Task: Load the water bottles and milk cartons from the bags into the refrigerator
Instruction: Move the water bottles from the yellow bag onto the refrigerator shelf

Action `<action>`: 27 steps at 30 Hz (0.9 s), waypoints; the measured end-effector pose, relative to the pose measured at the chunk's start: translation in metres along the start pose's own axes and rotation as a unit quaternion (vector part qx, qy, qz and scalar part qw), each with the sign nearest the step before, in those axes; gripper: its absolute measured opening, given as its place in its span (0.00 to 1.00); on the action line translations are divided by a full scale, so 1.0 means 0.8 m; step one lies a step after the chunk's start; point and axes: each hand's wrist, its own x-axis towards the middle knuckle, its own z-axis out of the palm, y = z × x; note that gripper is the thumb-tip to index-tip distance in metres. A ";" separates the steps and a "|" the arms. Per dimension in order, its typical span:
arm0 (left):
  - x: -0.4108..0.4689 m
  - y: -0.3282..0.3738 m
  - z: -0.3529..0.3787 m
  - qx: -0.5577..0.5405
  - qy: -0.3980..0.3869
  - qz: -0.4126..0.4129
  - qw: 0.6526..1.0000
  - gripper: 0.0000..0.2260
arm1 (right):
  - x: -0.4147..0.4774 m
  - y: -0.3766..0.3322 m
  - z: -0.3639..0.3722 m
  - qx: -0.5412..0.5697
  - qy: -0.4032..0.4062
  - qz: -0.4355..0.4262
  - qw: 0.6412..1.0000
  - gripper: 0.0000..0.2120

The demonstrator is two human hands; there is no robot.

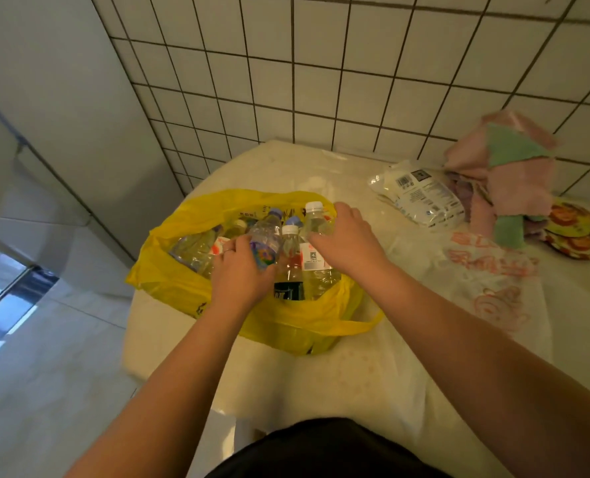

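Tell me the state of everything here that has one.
Yellow bag: open, upright, full.
Purple-label bottle: capped, in the bag, gripped by the left hand.
Rightmost bottle: capped, in the bag, gripped by the right hand.
White bag: lying flat.
Cloths: heaped.

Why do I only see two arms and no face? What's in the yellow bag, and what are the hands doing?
The camera sits on the person's head and looks down, so you see only their own arms. There is just this one picture. On the pale table stands an open yellow bag full of clear drink bottles. The left hand grips a blue-capped bottle with a colourful label. The right hand closes round a white-capped bottle. To the right lie a white printed bag, a white packet and a heap of pink and green cloths.
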 end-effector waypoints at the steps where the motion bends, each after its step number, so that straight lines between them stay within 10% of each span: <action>1: 0.009 -0.001 0.001 0.003 -0.023 -0.006 1.000 0.35 | -0.001 -0.002 0.009 0.010 -0.006 0.017 1.000 0.34; 17: 0.063 -0.026 0.003 -0.076 -0.170 -0.004 0.982 0.51 | 0.002 -0.023 0.053 -0.095 0.027 0.149 0.984 0.42; 27: 0.077 -0.049 -0.010 -0.259 -0.210 -0.013 0.943 0.43 | -0.028 -0.045 0.051 0.106 0.146 0.080 0.980 0.37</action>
